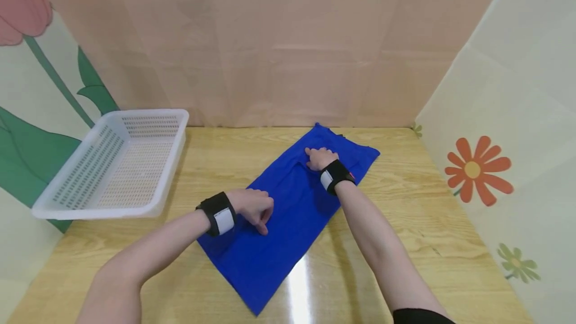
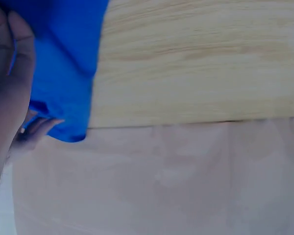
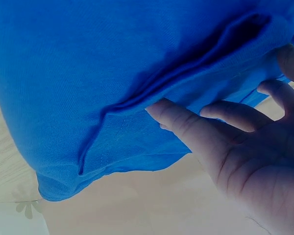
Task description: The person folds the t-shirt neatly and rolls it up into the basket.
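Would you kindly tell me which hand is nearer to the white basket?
Left. The left hand is right of the white basket, over the blue cloth; the right hand is farther right, near the cloth's far end.

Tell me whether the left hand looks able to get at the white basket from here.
Probably yes. The left hand is over the blue cloth, with a bent elbow; only tabletop shows between that cloth and the white basket, so nothing seems to block it.

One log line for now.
blue cloth: lying on table | right hand: at cloth's far part | left hand: over cloth's near part | white basket: left of cloth
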A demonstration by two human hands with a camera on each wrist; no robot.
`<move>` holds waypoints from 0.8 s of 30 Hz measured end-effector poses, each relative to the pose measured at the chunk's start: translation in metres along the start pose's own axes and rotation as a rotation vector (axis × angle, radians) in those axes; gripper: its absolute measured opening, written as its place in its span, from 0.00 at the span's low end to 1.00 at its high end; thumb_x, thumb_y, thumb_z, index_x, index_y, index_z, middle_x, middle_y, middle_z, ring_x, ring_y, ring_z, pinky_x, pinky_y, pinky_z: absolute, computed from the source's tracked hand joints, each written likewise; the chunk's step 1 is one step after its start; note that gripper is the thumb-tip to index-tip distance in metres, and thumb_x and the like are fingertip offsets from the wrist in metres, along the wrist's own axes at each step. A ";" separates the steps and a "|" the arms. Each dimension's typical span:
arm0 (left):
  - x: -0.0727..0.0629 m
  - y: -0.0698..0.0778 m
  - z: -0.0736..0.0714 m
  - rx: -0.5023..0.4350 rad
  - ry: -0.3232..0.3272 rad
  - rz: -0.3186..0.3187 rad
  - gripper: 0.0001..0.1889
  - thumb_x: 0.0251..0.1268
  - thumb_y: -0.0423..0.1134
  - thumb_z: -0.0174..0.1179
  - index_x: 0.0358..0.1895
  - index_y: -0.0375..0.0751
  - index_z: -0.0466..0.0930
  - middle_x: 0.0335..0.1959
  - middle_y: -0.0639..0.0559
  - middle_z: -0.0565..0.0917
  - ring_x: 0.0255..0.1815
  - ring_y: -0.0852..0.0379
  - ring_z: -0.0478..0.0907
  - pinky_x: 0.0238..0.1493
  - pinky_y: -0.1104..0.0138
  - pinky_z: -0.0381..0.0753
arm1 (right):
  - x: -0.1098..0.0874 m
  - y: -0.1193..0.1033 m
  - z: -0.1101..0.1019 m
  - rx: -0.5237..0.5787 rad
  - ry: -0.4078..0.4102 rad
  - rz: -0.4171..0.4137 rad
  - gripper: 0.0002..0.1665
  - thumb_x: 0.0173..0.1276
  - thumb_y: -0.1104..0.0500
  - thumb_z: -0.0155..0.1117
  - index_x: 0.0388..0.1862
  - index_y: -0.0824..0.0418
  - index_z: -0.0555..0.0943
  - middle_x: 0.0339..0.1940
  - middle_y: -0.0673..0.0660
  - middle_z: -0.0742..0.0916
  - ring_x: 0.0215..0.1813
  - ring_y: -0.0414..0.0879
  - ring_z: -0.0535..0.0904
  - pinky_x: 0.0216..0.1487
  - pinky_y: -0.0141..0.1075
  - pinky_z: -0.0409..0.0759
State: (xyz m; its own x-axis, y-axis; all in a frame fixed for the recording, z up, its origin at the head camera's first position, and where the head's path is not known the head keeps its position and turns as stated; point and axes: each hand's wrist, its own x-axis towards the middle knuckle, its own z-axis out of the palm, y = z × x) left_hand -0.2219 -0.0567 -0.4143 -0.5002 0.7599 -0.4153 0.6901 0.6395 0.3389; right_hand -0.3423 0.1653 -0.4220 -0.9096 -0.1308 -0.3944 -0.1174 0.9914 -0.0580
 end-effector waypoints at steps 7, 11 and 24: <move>-0.001 0.007 0.005 -0.033 -0.031 0.005 0.13 0.46 0.51 0.66 0.14 0.52 0.76 0.11 0.64 0.76 0.15 0.66 0.73 0.20 0.71 0.70 | -0.001 -0.001 -0.002 -0.001 0.001 -0.016 0.33 0.68 0.50 0.49 0.69 0.50 0.53 0.64 0.66 0.64 0.62 0.65 0.57 0.55 0.59 0.58; 0.002 0.009 0.009 -0.028 -0.035 0.031 0.13 0.46 0.51 0.66 0.14 0.52 0.77 0.11 0.64 0.76 0.14 0.68 0.73 0.20 0.71 0.70 | 0.001 0.001 -0.001 -0.002 -0.012 -0.018 0.34 0.67 0.49 0.50 0.69 0.50 0.53 0.64 0.65 0.63 0.62 0.65 0.57 0.54 0.59 0.59; -0.001 0.008 0.003 -0.013 -0.008 -0.009 0.11 0.49 0.49 0.65 0.16 0.51 0.78 0.15 0.61 0.76 0.18 0.63 0.73 0.18 0.71 0.70 | -0.003 0.000 -0.003 -0.012 0.005 -0.033 0.33 0.67 0.49 0.49 0.69 0.49 0.53 0.64 0.68 0.64 0.62 0.66 0.57 0.56 0.58 0.56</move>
State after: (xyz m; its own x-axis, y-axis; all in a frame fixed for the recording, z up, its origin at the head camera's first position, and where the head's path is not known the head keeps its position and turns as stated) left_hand -0.2143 -0.0525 -0.4137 -0.5022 0.7530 -0.4252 0.6787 0.6479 0.3459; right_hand -0.3406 0.1657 -0.4180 -0.9072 -0.1637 -0.3876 -0.1522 0.9865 -0.0604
